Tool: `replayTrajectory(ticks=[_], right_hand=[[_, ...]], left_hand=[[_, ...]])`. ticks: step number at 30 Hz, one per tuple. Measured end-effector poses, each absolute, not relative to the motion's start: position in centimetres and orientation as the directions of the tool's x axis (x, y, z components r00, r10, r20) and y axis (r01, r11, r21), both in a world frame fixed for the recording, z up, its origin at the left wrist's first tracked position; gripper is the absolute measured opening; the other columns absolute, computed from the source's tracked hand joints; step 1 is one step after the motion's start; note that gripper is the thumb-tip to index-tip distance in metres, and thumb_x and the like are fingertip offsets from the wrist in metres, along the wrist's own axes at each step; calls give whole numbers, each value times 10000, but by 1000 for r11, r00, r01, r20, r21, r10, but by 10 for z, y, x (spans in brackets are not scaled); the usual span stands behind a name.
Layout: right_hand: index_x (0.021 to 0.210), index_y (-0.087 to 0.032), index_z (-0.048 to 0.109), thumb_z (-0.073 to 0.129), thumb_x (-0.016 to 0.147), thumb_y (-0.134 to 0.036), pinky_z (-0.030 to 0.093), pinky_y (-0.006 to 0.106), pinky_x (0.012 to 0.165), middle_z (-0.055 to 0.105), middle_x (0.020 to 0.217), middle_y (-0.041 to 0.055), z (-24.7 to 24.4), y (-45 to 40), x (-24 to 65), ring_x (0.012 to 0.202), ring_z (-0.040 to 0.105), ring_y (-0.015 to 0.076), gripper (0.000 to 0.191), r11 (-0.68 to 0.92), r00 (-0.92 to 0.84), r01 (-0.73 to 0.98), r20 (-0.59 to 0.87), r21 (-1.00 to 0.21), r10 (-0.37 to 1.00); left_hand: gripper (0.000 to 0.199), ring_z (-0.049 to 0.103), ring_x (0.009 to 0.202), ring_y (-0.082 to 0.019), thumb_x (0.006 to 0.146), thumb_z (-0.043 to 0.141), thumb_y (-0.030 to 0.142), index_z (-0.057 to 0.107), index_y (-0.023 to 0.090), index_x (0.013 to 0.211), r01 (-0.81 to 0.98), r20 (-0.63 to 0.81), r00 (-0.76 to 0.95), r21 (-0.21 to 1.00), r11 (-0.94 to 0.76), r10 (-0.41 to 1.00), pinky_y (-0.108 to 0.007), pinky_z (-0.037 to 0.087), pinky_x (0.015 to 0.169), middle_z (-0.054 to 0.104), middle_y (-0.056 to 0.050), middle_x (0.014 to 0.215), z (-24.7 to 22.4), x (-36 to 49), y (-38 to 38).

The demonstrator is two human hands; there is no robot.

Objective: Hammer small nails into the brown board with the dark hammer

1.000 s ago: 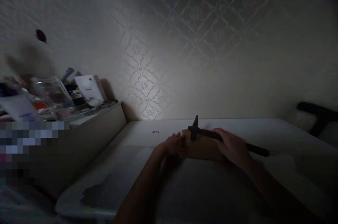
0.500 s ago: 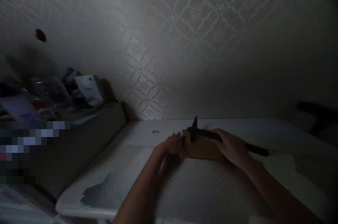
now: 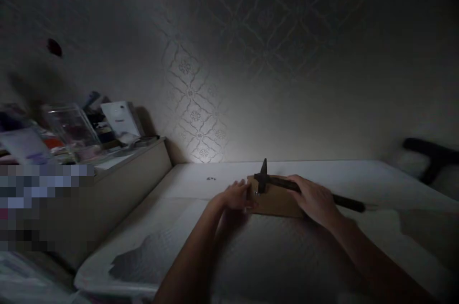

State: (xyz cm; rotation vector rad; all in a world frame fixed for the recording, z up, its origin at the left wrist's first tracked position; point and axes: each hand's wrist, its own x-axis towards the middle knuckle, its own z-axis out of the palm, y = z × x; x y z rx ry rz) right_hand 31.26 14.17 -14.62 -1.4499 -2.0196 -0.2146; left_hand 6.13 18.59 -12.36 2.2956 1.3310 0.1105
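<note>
My right hand (image 3: 315, 199) is wrapped round the dark handle of a hammer (image 3: 283, 182). The hammer's head is low over the left part of a flat brown board (image 3: 279, 203); whether it touches cannot be made out. At the board's left edge, my left hand (image 3: 236, 195) is closed, its thumb and fingers gripping there. Below the hammer head, close to the left fingertips, is a tiny shiny bit (image 3: 256, 194), too small to name. The board lies on a white table (image 3: 186, 220).
Small dark pieces (image 3: 211, 178) lie at the table's back left. A cabinet (image 3: 132, 184) on the left carries a white box (image 3: 120, 117), a clear container (image 3: 73, 124) and clutter. Patterned wall (image 3: 287, 117) rises behind the table. A dark object (image 3: 430, 156) stands at the right.
Both hands, the hammer and the board stay almost in place. The light has shifted: the upper wall is darker, while the table, lower wall and cabinet are brighter.
</note>
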Motion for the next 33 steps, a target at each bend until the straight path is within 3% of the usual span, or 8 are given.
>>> replayTrajectory(ticks=[4, 7, 24, 33], right_hand=[[1059, -241, 538, 466, 831, -179, 452, 293, 708, 669, 986, 23, -146, 142, 312, 871, 633, 190, 247, 362, -171, 904, 584, -228, 794], [1057, -249, 534, 466, 819, -162, 447, 292, 708, 671, 978, 16, -147, 142, 313, 873, 631, 191, 262, 367, -178, 902, 580, -227, 795], [1054, -250, 539, 478, 821, -195, 432, 287, 694, 671, 953, 22, -147, 142, 313, 849, 628, 192, 246, 369, -171, 895, 571, -251, 803], [1072, -254, 535, 480, 819, -186, 446, 287, 697, 671, 970, 17, -148, 143, 313, 864, 631, 188, 268, 381, -184, 890, 569, -249, 802]], left_hand=[[869, 95, 1366, -367, 762, 594, 514, 181, 157, 1438, 876, -283, 467, 279, -394, 838, -463, 174, 1097, 114, -171, 1503, -117, 64, 183], [853, 94, 1368, -358, 786, 561, 529, 166, 154, 1442, 885, -300, 459, 235, -401, 837, -450, 165, 1105, 104, -167, 1505, -112, 66, 181], [833, 117, 1366, -354, 781, 563, 535, 197, 170, 1434, 883, -285, 463, 234, -408, 839, -453, 190, 1099, 137, -153, 1503, -112, 66, 179], [859, 80, 1373, -340, 792, 544, 550, 153, 152, 1444, 886, -305, 460, 227, -405, 834, -436, 152, 1110, 79, -154, 1512, -111, 66, 179]])
